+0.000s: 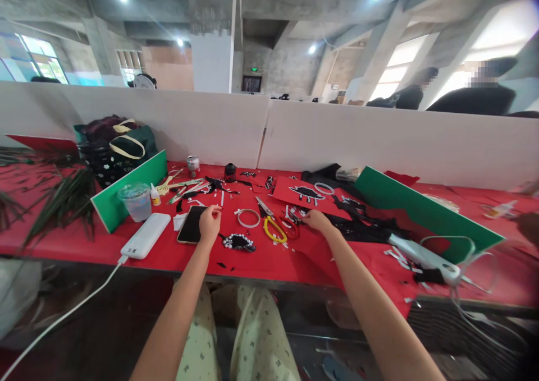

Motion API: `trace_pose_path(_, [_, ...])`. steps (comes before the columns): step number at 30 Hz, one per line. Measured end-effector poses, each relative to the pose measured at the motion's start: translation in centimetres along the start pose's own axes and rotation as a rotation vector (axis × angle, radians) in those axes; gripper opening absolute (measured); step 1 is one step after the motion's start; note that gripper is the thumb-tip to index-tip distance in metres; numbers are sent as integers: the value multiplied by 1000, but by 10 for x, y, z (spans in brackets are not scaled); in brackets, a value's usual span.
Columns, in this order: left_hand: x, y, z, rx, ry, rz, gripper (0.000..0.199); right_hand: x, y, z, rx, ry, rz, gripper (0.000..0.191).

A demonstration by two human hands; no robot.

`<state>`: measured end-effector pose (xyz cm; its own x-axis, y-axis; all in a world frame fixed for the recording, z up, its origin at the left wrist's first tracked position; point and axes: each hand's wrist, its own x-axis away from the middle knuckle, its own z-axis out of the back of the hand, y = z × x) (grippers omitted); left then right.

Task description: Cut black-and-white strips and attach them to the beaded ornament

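Observation:
My left hand is closed, fingers curled, at the right edge of a dark phone; whatever it may hold is too small to make out. My right hand reaches to small black and white scraps, its fingertips pinched together; I cannot tell what is between them. Between the hands lie scissors with yellow and red handles, and a roll of tape. Nearer me is a black piece edged with pearl-like beads. A red sheet carries a black shape with white edging and a second tape roll.
At left stand a white power bank with a cable, a plastic cup, a glue bottle and a green board. A can and black jar stand behind. Another green board and black cloth are right.

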<state>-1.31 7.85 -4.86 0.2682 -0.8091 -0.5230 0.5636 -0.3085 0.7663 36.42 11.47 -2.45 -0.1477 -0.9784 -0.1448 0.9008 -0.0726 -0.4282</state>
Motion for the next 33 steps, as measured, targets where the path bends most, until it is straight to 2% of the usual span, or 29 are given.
trace_pose_path(3, [0, 0, 0, -2, 0, -6, 15, 4, 2, -1, -163, 21, -50, 30])
trace_pose_path(8, [-1, -3, -1, 4, -4, 5, 15, 13, 4, 4, -475, 208, -129, 28])
trace_pose_path(9, [-1, -3, -1, 7, -8, 5, 15, 15, 5, 6, -604, 243, -153, 27])
trace_pose_path(11, [-1, -3, -1, 10, -13, 4, 15, 19, 9, 11, -1000, 297, -231, 24])
trace_pose_path(14, [-1, -1, 0, 4, -15, 4, 14, 29, 19, 23, -1595, 308, -336, 16])
trace_pose_path(17, [-1, 1, 1, -3, -21, 1, 14, 39, 24, 36, -1739, 293, -293, 13])
trace_pose_path(19, [-1, 1, 1, -3, -26, -13, 14, 45, 19, 42, -1684, 249, -245, 13])
trace_pose_path(22, [-1, 2, 0, 13, -44, -28, 13, 54, -5, 37, -1413, 52, -157, 14])
trace_pose_path(24, [-1, 4, -1, 46, -59, -30, 12, 62, -31, 24, -1301, -53, -101, 20])
trace_pose_path(25, [-1, 5, -2, 83, -71, -26, 11, 66, -47, 16, -1142, -139, -4, 22])
trace_pose_path(27, [-1, 10, -2, 241, -121, 24, 9, 75, -81, -2, -1029, -217, 61, 23])
trace_pose_path(28, [0, 13, -2, 362, -163, 76, 12, 80, -98, -11, -880, -199, 154, 20])
trace_pose_path(31, [1, 22, 3, 764, -365, 272, 27, 90, -147, -32, -469, -15, 440, 14])
trace_pose_path(33, [2, 25, 7, 933, -489, 354, 36, 93, -171, -42, -330, 58, 558, 17])
